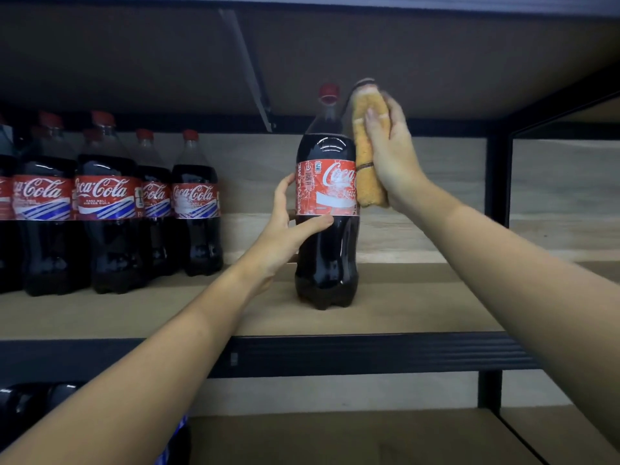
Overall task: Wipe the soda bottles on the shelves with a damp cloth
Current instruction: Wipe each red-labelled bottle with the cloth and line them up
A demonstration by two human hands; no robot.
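Orange cloth [367, 146], gripped in my right hand [391, 156], presses the right shoulder of the cola bottle [327, 209] standing mid-frame on the shelf [369, 317]. My left hand [288, 229] clasps its label, so I judge I'm mid-wipe; next I'd turn it to reach the far side.

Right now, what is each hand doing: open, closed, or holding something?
Left hand: grips the lone soda bottle at its label.
Right hand: holds the orange cloth against that bottle's side.
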